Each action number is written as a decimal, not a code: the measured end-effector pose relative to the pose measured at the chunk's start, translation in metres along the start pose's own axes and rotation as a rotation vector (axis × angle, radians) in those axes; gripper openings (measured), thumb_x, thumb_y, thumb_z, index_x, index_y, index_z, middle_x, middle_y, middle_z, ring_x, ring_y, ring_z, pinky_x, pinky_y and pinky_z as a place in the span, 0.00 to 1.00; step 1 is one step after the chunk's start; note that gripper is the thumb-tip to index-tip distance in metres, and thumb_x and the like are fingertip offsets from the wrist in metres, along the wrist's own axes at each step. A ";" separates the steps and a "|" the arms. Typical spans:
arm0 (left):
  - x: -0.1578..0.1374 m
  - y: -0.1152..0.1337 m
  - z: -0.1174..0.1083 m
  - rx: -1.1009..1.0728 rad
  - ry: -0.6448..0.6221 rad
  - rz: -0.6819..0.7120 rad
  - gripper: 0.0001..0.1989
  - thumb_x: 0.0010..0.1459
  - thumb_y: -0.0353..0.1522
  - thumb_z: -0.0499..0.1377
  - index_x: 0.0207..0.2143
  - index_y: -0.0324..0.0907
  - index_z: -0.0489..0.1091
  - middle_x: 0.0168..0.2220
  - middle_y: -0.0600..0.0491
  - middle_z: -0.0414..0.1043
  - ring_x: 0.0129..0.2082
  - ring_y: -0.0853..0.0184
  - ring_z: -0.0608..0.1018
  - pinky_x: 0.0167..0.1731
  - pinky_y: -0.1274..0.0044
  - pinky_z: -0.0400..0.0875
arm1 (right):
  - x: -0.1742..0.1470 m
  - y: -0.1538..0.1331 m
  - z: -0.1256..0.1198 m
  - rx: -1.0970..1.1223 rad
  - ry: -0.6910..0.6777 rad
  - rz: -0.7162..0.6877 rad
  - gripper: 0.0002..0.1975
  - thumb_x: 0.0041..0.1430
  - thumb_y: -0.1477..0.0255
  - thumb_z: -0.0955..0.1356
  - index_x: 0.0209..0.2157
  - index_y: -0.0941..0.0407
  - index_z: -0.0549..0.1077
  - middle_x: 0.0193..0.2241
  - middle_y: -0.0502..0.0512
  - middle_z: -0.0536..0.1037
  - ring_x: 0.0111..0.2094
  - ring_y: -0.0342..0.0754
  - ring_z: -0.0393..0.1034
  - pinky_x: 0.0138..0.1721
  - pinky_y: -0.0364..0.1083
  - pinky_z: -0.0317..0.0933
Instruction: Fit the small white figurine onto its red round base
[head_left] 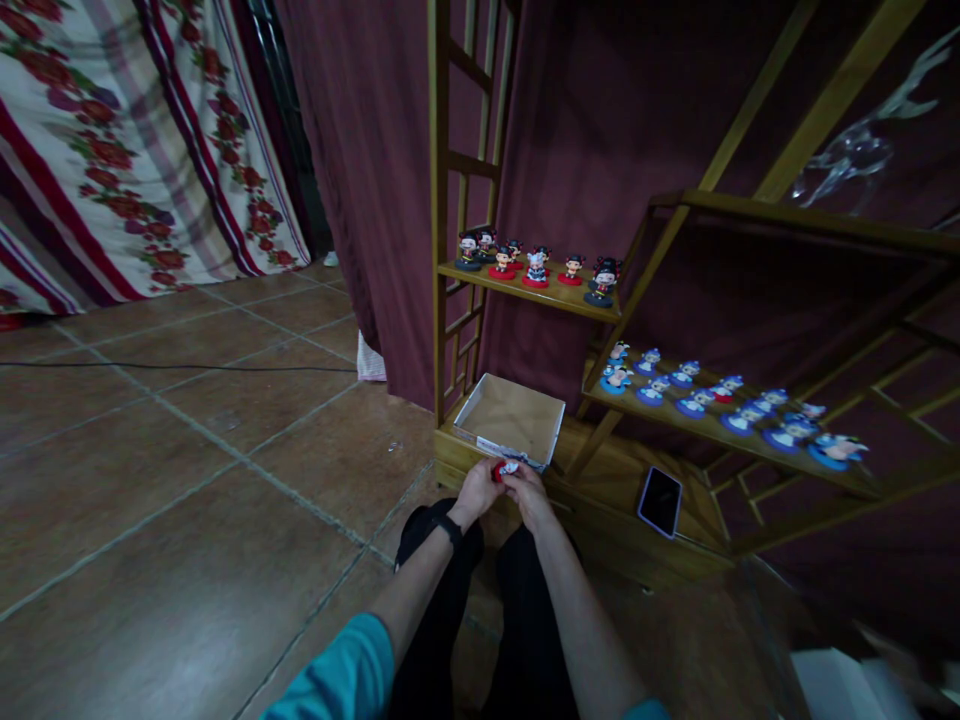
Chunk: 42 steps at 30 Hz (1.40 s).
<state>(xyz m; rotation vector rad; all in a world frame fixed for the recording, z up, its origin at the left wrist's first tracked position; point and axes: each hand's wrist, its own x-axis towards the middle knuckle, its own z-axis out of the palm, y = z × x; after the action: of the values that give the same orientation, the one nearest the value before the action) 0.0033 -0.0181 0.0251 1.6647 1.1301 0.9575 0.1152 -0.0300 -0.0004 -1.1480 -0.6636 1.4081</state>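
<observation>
Between both hands is a small figurine [508, 468] with a red base and white upper part. The fingers of my left hand [480, 490] are closed around its red side, and a dark band circles that wrist. My right hand [528, 494] pinches the white side. Just beyond the hands, a shallow open white box [517, 420] with a brown inside rests on the low wooden cabinet top. Figurines with red or black bases [536, 268] stand on the upper shelf; several blue and purple ones [697, 402] line the lower shelf to the right.
A phone [661, 501] lies on the cabinet top [607, 465] at right. The shelf's wooden post [439, 200] rises beyond the box. A clear deer ornament [855, 160] stands high right. A black cable [180, 367] crosses the tiled floor at left.
</observation>
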 end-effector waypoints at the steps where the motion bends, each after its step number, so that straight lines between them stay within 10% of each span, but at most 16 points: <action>1: 0.000 -0.002 0.000 0.001 -0.002 0.002 0.19 0.39 0.22 0.57 0.37 0.39 0.72 0.29 0.54 0.73 0.31 0.66 0.73 0.33 0.78 0.65 | 0.000 0.000 0.000 -0.001 0.000 -0.005 0.20 0.33 0.75 0.70 0.35 0.55 0.72 0.31 0.50 0.76 0.33 0.46 0.69 0.32 0.42 0.61; 21: 0.010 -0.016 -0.007 -0.631 -0.062 -0.338 0.20 0.39 0.32 0.64 0.38 0.34 0.72 0.27 0.50 0.72 0.22 0.74 0.69 0.22 0.82 0.59 | 0.001 -0.001 -0.003 0.105 -0.065 0.008 0.15 0.40 0.73 0.70 0.35 0.57 0.73 0.32 0.53 0.78 0.32 0.46 0.72 0.36 0.46 0.67; 42: 0.009 -0.011 -0.008 -0.586 -0.037 -0.346 0.15 0.36 0.29 0.64 0.31 0.34 0.73 0.20 0.55 0.69 0.18 0.77 0.66 0.19 0.83 0.57 | -0.001 -0.002 -0.001 0.070 -0.042 0.012 0.15 0.40 0.72 0.71 0.35 0.57 0.73 0.35 0.55 0.77 0.34 0.47 0.72 0.36 0.46 0.67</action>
<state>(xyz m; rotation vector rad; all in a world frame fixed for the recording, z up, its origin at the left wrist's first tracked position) -0.0039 -0.0055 0.0184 0.9760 0.9514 0.9131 0.1168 -0.0305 0.0010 -1.0715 -0.6333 1.4584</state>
